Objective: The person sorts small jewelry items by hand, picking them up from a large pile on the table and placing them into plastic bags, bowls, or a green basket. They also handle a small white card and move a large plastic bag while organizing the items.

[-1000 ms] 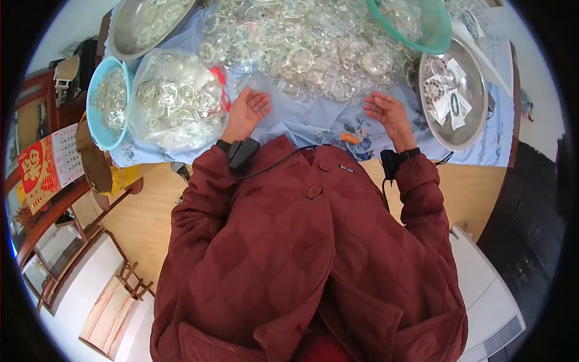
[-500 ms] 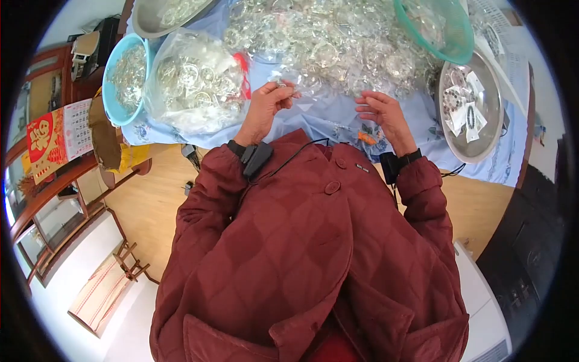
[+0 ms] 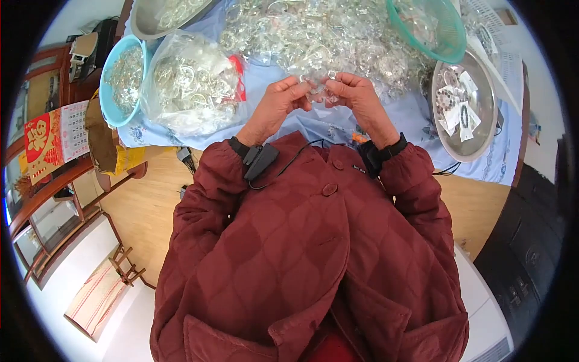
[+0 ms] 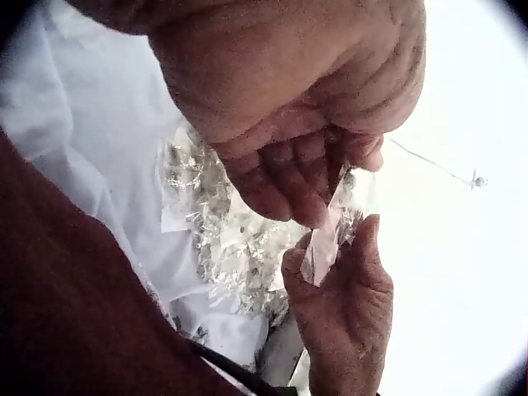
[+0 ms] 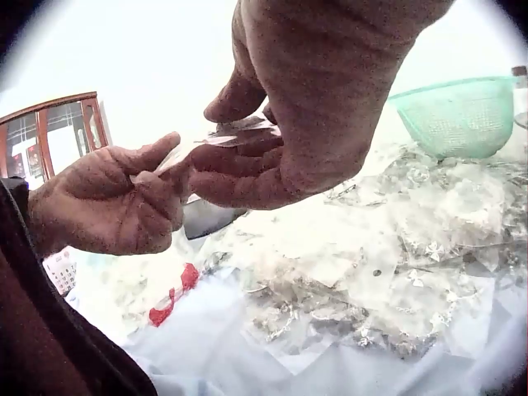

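Observation:
Both hands meet over the front edge of a large heap of small clear bags with jewellery (image 3: 338, 42). Between them is a small clear plastic bag (image 4: 327, 246) with something shiny inside, its exact kind hidden by fingers and glare. My left hand (image 3: 274, 108) pinches one side of it between thumb and fingers. On the opposite side, my right hand (image 3: 365, 105) pinches it too, thumb uppermost in the right wrist view. A blue flowered cloth (image 3: 319, 123) lies below the hands.
To the left stand a big clear bag of packed jewellery (image 3: 193, 111) and a light blue basin (image 3: 143, 84). A steel bowl (image 3: 487, 130) with bracelets and white tags is at the right. A green basket (image 3: 459, 45) and another steel bowl (image 3: 142, 21) stand farther back.
The left hand reached to the heap's edge and took hold of a small bag. Then the right hand moved inward to the left and now grips the bag as well.

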Demonstrator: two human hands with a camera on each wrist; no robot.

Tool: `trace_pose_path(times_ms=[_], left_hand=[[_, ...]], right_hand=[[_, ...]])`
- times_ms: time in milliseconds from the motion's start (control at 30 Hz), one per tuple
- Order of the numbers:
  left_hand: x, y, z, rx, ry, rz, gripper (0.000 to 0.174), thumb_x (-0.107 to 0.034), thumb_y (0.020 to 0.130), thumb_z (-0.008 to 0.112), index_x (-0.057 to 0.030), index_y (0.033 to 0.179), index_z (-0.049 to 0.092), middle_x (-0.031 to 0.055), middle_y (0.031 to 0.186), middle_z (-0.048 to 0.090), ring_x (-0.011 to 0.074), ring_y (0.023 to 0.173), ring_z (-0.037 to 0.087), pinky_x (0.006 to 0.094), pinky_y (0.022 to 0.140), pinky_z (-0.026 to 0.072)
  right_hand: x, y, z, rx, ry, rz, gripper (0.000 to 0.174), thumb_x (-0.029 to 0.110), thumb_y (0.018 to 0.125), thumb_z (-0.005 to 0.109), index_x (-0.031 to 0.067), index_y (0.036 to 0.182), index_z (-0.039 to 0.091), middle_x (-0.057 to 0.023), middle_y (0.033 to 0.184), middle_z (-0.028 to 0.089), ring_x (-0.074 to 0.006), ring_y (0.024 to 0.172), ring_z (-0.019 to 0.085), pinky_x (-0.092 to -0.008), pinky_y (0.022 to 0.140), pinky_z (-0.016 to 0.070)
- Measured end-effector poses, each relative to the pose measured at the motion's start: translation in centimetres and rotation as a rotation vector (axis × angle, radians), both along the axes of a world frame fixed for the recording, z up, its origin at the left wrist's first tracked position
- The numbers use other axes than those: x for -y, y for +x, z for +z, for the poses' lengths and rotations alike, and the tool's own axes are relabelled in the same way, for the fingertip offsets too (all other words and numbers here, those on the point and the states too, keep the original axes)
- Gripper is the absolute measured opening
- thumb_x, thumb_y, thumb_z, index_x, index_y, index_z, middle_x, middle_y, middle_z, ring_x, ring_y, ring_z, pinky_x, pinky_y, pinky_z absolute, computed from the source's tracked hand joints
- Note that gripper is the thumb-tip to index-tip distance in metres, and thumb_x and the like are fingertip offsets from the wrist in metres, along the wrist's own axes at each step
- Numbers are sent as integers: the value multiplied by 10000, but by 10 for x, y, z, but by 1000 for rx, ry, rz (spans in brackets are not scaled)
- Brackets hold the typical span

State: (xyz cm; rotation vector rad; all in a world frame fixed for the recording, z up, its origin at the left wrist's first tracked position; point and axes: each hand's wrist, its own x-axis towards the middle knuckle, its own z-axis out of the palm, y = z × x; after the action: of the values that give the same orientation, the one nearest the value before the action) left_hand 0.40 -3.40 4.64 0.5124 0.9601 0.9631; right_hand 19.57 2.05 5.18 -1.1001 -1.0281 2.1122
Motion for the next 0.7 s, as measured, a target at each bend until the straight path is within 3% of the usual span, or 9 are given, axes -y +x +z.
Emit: trace_pose_path(times_ms=[167, 300, 433, 567, 700], left_hand=[[-8, 7, 5, 70, 14, 172, 172, -156, 866, 554, -16, 964, 577, 31, 812, 611, 118, 713, 552, 250, 677, 454], [-13, 5, -2, -99, 73, 157, 184, -188, 861, 563, -22, 931, 601, 42, 836, 618, 105, 656, 540, 246, 639, 449], [-14, 5, -1, -79, 30, 140, 171, -168, 859, 563, -15, 925, 600, 45, 820, 621, 124, 663, 572, 259, 642, 475], [-16, 9, 3, -4, -22, 187, 164, -136, 850, 566, -2, 942, 586, 58, 835, 620, 159, 698, 608, 281, 662, 503], [-20, 11, 2, 47, -17, 203, 173, -115, 843, 569, 7, 967, 568, 73, 849, 619, 194, 753, 627, 305, 698, 516]], right_hand=[[-1, 5, -5, 18, 0, -14, 181, 155, 827, 607, -18, 880, 623, -54, 737, 612, -126, 652, 589, -252, 596, 482], [-1, 7, -5, 37, -9, 35, 152, 150, 797, 642, -1, 803, 635, -53, 721, 610, -101, 627, 564, -238, 571, 489], [-4, 11, -7, 66, -1, -14, 152, 147, 796, 641, -2, 821, 629, -57, 726, 610, -103, 622, 563, -245, 570, 492], [-7, 16, -12, 19, -65, -239, 169, 125, 824, 602, -16, 915, 617, -77, 806, 630, -139, 670, 589, -269, 605, 493], [-8, 14, 2, -247, -187, -381, 186, 130, 827, 598, -8, 952, 613, -86, 846, 634, -146, 688, 594, -276, 621, 499]])
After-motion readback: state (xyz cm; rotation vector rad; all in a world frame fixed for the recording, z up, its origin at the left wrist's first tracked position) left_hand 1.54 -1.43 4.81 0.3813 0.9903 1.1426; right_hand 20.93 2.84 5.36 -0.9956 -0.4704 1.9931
